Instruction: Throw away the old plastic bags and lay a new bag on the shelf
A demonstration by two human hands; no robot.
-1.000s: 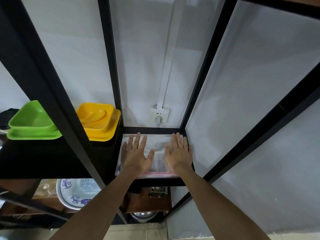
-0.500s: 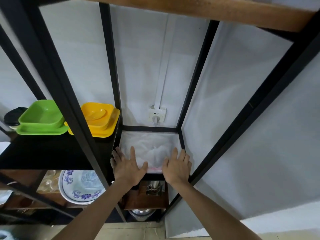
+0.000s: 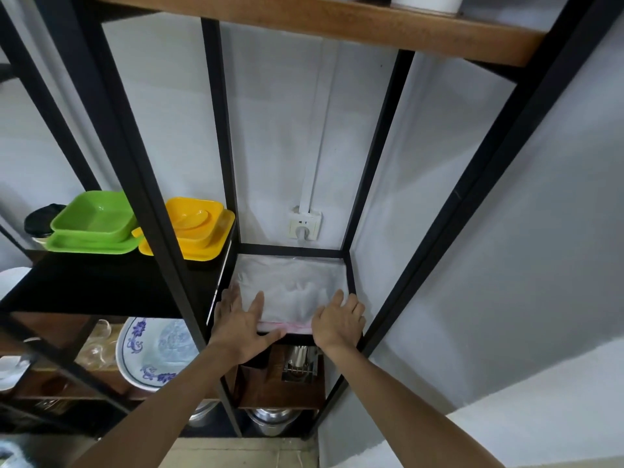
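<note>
A clear plastic bag (image 3: 293, 285) with a pink strip along its front edge lies flat on the small square shelf (image 3: 351, 275) of a black metal rack. My left hand (image 3: 241, 320) rests palm down on the bag's front left corner, fingers spread. My right hand (image 3: 337, 320) rests palm down on the front right corner, at the shelf's front edge. Both hands press flat on the bag and grip nothing.
Green dishes (image 3: 93, 224) and yellow dishes (image 3: 192, 228) sit on the black shelf to the left. A blue-patterned plate (image 3: 152, 349) stands below them. A wall socket (image 3: 304, 226) is behind the shelf. A wooden board (image 3: 337, 25) spans above. Metal pots (image 3: 273, 420) sit lower down.
Both hands have slid back toward me, from the middle of the bag to its front edge. The view has tilted up, which brings the upper wooden shelf into sight.
</note>
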